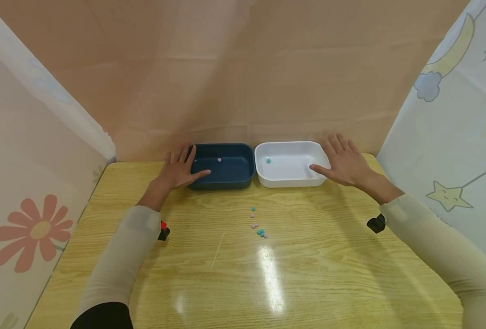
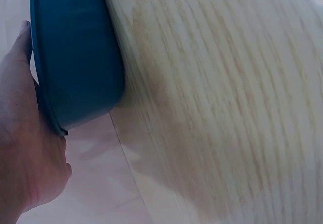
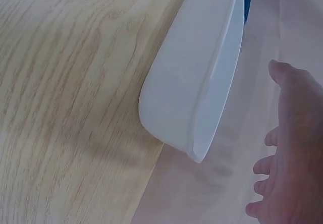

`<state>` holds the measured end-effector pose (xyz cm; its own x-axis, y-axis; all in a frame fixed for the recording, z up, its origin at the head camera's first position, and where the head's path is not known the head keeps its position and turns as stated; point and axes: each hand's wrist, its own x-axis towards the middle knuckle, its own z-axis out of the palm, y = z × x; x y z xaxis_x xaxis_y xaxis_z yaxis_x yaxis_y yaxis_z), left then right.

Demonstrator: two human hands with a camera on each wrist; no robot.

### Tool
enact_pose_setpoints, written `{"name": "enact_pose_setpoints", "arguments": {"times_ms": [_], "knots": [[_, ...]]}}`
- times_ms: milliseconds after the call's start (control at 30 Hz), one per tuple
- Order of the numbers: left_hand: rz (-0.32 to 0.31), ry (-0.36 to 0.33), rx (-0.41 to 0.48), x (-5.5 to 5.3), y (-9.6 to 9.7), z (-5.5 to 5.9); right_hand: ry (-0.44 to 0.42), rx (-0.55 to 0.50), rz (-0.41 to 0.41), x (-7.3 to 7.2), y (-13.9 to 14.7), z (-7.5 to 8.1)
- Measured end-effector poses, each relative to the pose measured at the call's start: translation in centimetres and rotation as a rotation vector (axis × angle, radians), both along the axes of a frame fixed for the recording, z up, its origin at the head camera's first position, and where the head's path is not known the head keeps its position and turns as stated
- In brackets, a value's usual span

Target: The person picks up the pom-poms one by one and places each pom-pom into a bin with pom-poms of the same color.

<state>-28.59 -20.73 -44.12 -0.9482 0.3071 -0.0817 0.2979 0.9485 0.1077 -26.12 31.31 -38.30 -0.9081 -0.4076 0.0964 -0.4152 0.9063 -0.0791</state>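
One blue tray [image 1: 221, 185] by spread left hand [image 1: 177, 173], one white tray [image 1: 291, 183] by spread right hand [image 1: 343, 163]; nothing gripped. Wooden table [image 1: 317, 256] seen beneath, brown sheet [image 1: 247, 68] beyond.

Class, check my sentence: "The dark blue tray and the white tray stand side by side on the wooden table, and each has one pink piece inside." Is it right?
Not quite: the head view shows a teal piece, not a pink one, in the white tray. The dark blue tray does hold one pink piece.
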Motion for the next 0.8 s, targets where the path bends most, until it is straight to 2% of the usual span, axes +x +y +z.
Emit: {"name": "enact_pose_setpoints", "arguments": {"times_ms": [233, 567, 800], "knots": [[0.005, 0.009, -0.008, -0.2, 0.4, -0.2, -0.002, 0.027, 0.035, 0.9, -0.7, 0.1], [0.014, 0.019, -0.069, -0.6, 0.6, -0.5, -0.004, 0.028, 0.101, 1.5, -1.5, -0.1], [0.019, 0.022, -0.086, -0.5, 0.7, -0.5, 0.083, 0.005, 0.198, 2.2, -2.4, 0.1]]}}
